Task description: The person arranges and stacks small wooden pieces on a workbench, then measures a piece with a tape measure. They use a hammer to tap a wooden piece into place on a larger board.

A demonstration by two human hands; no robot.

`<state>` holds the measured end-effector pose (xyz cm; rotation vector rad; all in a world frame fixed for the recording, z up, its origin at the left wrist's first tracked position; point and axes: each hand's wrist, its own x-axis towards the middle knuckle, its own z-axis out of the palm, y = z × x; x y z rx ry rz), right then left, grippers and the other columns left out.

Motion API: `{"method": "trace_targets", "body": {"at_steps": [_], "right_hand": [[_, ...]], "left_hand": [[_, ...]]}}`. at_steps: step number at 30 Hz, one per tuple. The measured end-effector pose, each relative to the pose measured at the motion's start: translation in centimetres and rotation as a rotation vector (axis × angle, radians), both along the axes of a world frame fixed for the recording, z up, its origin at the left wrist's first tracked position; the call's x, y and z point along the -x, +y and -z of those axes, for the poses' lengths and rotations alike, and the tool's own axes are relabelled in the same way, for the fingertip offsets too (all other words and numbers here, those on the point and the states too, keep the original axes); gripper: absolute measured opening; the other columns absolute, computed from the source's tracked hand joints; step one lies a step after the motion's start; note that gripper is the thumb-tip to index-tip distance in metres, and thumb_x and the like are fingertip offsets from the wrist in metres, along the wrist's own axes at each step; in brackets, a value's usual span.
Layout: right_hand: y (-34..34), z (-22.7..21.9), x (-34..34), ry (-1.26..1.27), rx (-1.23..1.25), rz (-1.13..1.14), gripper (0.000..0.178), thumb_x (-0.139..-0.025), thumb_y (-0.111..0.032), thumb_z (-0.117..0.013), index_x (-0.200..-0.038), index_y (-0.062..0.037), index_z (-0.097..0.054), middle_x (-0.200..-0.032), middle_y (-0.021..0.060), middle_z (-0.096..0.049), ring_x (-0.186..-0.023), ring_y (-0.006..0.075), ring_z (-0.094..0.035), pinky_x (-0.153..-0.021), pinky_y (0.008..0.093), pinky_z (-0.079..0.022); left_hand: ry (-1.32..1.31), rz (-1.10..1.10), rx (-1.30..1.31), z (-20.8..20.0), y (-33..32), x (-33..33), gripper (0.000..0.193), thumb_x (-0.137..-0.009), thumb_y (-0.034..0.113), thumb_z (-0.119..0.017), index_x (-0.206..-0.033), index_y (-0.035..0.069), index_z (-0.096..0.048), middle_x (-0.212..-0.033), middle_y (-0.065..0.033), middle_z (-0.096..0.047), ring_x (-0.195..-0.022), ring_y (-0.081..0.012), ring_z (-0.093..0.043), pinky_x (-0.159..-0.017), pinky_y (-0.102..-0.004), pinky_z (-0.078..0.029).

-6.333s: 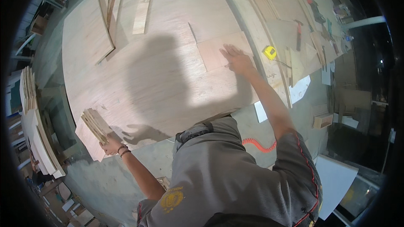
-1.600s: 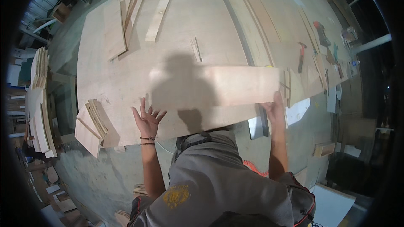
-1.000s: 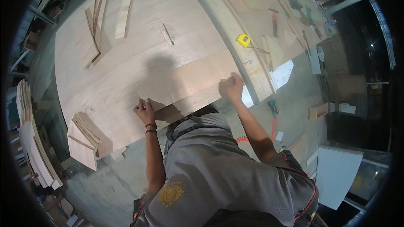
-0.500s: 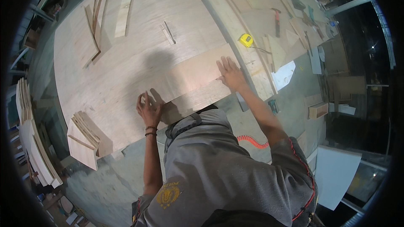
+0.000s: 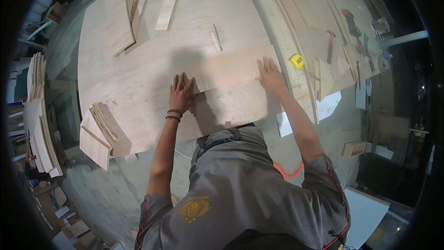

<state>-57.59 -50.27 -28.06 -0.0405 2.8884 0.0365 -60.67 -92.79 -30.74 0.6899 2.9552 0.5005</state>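
A thin, narrow plywood board (image 5: 231, 68) lies flat on a large plywood sheet (image 5: 138, 83) in front of me. My left hand (image 5: 181, 93) is at the board's left end, its fingers stretched forward and a little apart. At the right end my right hand (image 5: 272, 78) rests with fingers spread flat on the wood, the arm reaching out long. Neither hand is wrapped round anything. The board's left edge is partly hidden by my left hand and its shadow. Beyond the board lie some small wood sticks (image 5: 213, 37).
Long wood strips (image 5: 171, 2) and leaning pieces (image 5: 122, 23) lie far left. Stacked offcuts (image 5: 102, 129) sit at the near left corner. On the right are a yellow tape measure (image 5: 296, 61), a hammer (image 5: 330, 46) and a power tool (image 5: 352, 22). An orange coiled hose (image 5: 289, 172) hangs below.
The narrow board has moved away from me, farther from the sheet's near edge. My left hand has reached forward and its curled fingers have straightened. The whole view has shifted with my head.
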Motion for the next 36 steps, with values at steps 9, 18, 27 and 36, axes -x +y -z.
{"method": "trace_targets", "body": {"at_steps": [9, 18, 27, 36], "right_hand": [[0.1, 0.2, 4.4, -0.045, -0.007, 0.020, 0.080, -0.099, -0.042, -0.058, -0.163, -0.0165, -0.018, -0.169, 0.0152, -0.014, -0.156, 0.0368, -0.013, -0.125, 0.0508, -0.022], [0.4, 0.1, 7.7, -0.011, 0.035, 0.006, 0.081, -0.098, -0.043, -0.060, -0.162, -0.0150, -0.020, -0.169, 0.0168, -0.015, -0.156, 0.0387, -0.014, -0.125, 0.0518, -0.021], [0.2, -0.3, 10.8, -0.064, 0.009, 0.040, 0.079, -0.098, -0.041, -0.060, -0.162, -0.0164, -0.020, -0.169, 0.0140, -0.014, -0.155, 0.0378, -0.015, -0.125, 0.0498, -0.022], [0.4, -0.1, 14.1, -0.045, -0.004, 0.003, 0.082, -0.098, -0.045, -0.059, -0.163, -0.0175, -0.018, -0.169, 0.0149, -0.015, -0.156, 0.0374, -0.014, -0.125, 0.0489, -0.023]], "left_hand": [[-0.005, -0.005, 0.047, -0.2, 0.2, 4.2, 0.079, -0.082, 0.028, -0.081, -0.152, 0.033, -0.045, -0.167, -0.0088, -0.023, -0.154, -0.0381, -0.020, -0.117, -0.0607, -0.035], [-0.031, -0.018, 0.045, 0.0, 0.4, 7.6, 0.077, -0.082, 0.030, -0.081, -0.151, 0.034, -0.047, -0.167, -0.0086, -0.023, -0.154, -0.0376, -0.020, -0.118, -0.0606, -0.033], [-0.011, -0.004, 0.002, -0.2, 0.4, 10.5, 0.076, -0.082, 0.029, -0.080, -0.151, 0.035, -0.047, -0.168, -0.0073, -0.024, -0.154, -0.0363, -0.021, -0.119, -0.0590, -0.032], [0.010, 0.010, 0.038, -0.2, 0.0, 13.7, 0.077, -0.082, 0.030, -0.081, -0.151, 0.034, -0.046, -0.167, -0.0076, -0.023, -0.153, -0.0371, -0.022, -0.118, -0.0581, -0.034]]}}
